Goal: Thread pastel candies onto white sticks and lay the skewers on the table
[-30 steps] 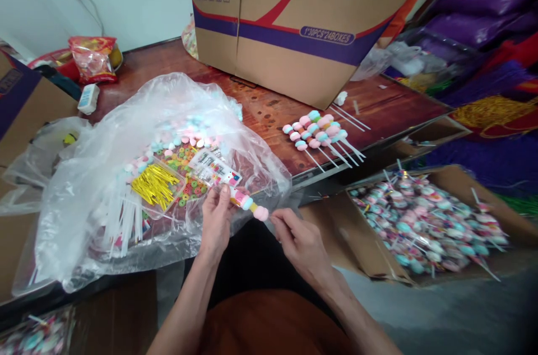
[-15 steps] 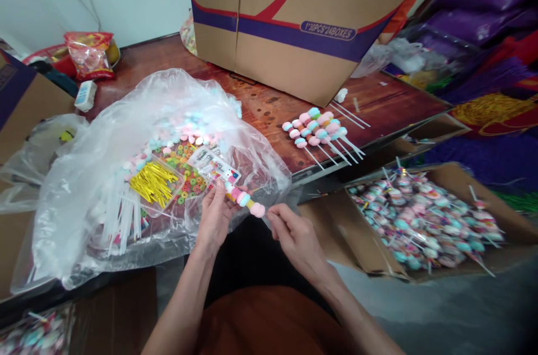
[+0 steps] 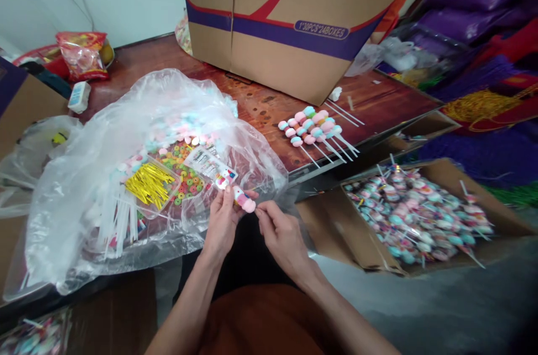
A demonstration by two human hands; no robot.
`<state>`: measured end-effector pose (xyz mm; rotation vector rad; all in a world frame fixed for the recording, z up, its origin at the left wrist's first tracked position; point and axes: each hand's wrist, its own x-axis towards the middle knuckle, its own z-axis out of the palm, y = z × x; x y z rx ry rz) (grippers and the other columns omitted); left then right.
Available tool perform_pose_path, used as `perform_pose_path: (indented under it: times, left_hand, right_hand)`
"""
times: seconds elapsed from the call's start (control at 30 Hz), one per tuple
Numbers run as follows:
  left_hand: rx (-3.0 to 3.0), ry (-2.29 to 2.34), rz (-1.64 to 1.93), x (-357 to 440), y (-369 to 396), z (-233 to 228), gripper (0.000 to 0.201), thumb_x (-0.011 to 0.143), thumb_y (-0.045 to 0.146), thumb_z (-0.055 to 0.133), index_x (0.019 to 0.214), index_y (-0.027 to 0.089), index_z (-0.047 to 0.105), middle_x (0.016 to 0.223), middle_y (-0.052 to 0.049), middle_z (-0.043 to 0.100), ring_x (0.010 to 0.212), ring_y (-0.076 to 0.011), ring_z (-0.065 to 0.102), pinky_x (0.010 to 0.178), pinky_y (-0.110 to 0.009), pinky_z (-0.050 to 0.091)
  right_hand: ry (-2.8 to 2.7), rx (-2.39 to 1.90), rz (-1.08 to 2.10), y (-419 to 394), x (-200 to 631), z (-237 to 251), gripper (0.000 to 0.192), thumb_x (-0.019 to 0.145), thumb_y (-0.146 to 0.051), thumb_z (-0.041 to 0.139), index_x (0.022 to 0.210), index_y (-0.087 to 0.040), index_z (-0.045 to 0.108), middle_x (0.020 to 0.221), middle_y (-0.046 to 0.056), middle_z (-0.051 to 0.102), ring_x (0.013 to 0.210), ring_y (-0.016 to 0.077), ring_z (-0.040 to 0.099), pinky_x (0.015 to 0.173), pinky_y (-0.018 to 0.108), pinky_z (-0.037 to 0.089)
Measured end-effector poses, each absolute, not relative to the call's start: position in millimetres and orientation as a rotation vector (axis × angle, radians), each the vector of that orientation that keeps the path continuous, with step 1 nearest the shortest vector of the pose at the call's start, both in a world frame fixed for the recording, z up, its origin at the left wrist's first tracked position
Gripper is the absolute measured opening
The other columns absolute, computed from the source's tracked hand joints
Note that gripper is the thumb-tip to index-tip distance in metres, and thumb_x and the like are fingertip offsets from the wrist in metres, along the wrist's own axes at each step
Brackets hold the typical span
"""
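Skewer (image 3: 244, 200): I see left hand (image 3: 221, 224) clamped on it, right hand (image 3: 279, 232) pinching stick.
Done: several skewers (image 3: 313, 126) on table (image 3: 269, 103).
Left: loose candy (image 3: 180, 167) in bag.

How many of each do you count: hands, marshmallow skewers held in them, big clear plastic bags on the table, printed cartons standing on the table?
hands: 2, left hand and right hand
marshmallow skewer, held by both: 1
clear plastic bag: 1
printed carton: 1
Total: 5
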<state>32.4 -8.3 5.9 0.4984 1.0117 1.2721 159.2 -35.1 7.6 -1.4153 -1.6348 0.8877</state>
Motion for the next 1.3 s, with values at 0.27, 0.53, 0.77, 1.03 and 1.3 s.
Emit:
perform_pose_path:
  times: [0.27, 0.53, 0.77, 1.03, 1.3]
  left_hand:
    - [0.507, 1.045, 1.288, 20.6, -5.6, 9.8, 0.046, 0.075, 0.058, 0.075, 0.086, 0.014, 0.066, 0.082, -0.009, 0.075, 0.088, -0.0264, 0.074, 0.080, -0.037, 0.056]
    - [0.537, 1.063, 1.284, 21.9, -7.7, 10.6, 0.042, 0.076, 0.056, 0.075, 0.083, 0.016, 0.064, 0.078, -0.007, 0.074, 0.085, -0.0253, 0.074, 0.076, -0.034, 0.056]
    - [0.516, 1.068, 1.258, 6.6, -7.3, 10.9, 0.049, 0.076, 0.063, 0.071, 0.083, 0.015, 0.068, 0.081, -0.012, 0.075, 0.087, -0.0284, 0.074, 0.075, -0.037, 0.057]
    - [0.400, 1.096, 1.332, 4.3, -3.7, 8.2, 0.049, 0.070, 0.058, 0.079, 0.086, 0.014, 0.067, 0.081, -0.010, 0.075, 0.087, -0.0277, 0.075, 0.079, -0.039, 0.058]
    - [0.487, 1.058, 1.274, 14.2, -13.9, 2.0, 0.041, 0.072, 0.053, 0.079, 0.085, 0.015, 0.070, 0.081, -0.007, 0.074, 0.078, -0.0200, 0.073, 0.074, -0.032, 0.058]
  right_hand:
    - [-1.604, -1.399, 0.994, -36.2, 152.3, 6.1, 0.023, 0.098, -0.029, 0.043, 0.079, -0.023, 0.054, 0.057, -0.004, 0.052, 0.050, 0.0118, 0.050, 0.055, 0.023, 0.039]
    - [-1.681, -1.375, 0.967, -42.0, 152.2, 1.5, 0.024, 0.098, -0.027, 0.043, 0.076, -0.023, 0.053, 0.057, -0.004, 0.050, 0.050, 0.0112, 0.048, 0.056, 0.023, 0.037]
    - [-1.679, -1.284, 1.071, -34.5, 146.1, 3.3, 0.025, 0.099, -0.031, 0.043, 0.079, -0.022, 0.054, 0.057, -0.005, 0.047, 0.051, 0.0110, 0.046, 0.056, 0.023, 0.038]
    - [-1.671, -1.338, 1.128, -39.2, 161.0, 8.5, 0.027, 0.099, -0.033, 0.045, 0.076, -0.021, 0.057, 0.055, -0.005, 0.047, 0.052, 0.0112, 0.044, 0.052, 0.022, 0.035]
    - [-1.603, -1.333, 0.970, -29.0, 130.7, 3.2, 0.021, 0.098, -0.031, 0.044, 0.084, -0.023, 0.058, 0.066, -0.001, 0.058, 0.055, 0.0130, 0.050, 0.059, 0.024, 0.041]
